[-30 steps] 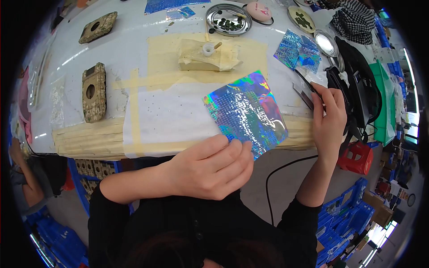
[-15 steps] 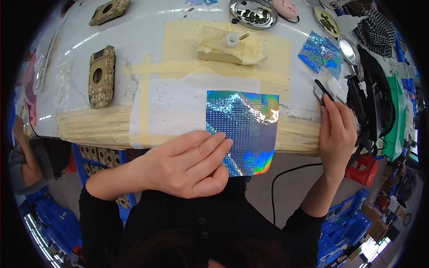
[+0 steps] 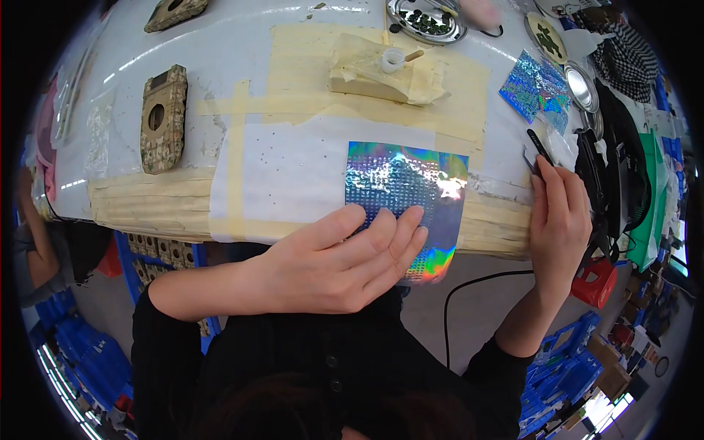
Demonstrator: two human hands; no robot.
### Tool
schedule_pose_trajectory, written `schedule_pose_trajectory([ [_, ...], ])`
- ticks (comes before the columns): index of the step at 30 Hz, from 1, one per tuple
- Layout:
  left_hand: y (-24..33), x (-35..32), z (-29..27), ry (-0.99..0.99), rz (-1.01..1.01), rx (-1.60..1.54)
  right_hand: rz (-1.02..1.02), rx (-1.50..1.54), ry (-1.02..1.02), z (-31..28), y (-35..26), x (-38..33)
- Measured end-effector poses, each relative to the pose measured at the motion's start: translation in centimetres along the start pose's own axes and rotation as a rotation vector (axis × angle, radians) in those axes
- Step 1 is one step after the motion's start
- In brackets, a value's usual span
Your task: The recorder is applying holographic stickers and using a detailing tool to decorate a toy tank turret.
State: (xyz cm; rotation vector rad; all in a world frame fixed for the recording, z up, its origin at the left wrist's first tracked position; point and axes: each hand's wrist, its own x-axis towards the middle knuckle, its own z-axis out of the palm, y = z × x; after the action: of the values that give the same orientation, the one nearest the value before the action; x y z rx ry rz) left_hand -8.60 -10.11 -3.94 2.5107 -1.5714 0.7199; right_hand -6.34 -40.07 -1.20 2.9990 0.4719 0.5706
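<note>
A shiny holographic sheet (image 3: 446, 191) with rows of small squares lies over the white paper, its near end hanging past the table's edge. My left hand (image 3: 352, 257) reaches across it from the left, palm down. Its fingers are stretched out and rest on the sheet; the thumb is hidden. At the table's right side my right hand (image 3: 561, 220) pinches the near end of a slim black tool (image 3: 540, 144), with a silvery part beside it; its exact kind is unclear. The white paper (image 3: 293, 176) bears several tiny dark specks.
A tape-covered block (image 3: 367, 81) holds a small cup (image 3: 392, 60) with a stick. Camouflage model hulls (image 3: 164, 121) stand at left. More holographic sheets (image 3: 534, 88) and a metal dish (image 3: 433, 29) of dark parts lie farther back. Black bags (image 3: 609, 154) crowd the right edge.
My left hand has slid rightward over the sheet, its fingers now more stretched out. My right hand stays at the black tool. The whole view has shifted slightly.
</note>
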Motion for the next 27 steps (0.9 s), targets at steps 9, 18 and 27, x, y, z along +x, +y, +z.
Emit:
schedule_pose_trajectory([
  [9,1.0,0.9,0.5,0.083,-0.055,-0.064,0.005,-0.033,-0.028,-0.3,0.4,0.0],
  [18,1.3,2.0,1.6,0.097,-0.076,-0.104,-0.007,-0.044,-0.103,-0.8,1.1,0.3],
  [27,1.5,2.9,2.2,0.104,-0.166,-0.152,0.021,0.327,0.038,-0.8,0.2,0.4],
])
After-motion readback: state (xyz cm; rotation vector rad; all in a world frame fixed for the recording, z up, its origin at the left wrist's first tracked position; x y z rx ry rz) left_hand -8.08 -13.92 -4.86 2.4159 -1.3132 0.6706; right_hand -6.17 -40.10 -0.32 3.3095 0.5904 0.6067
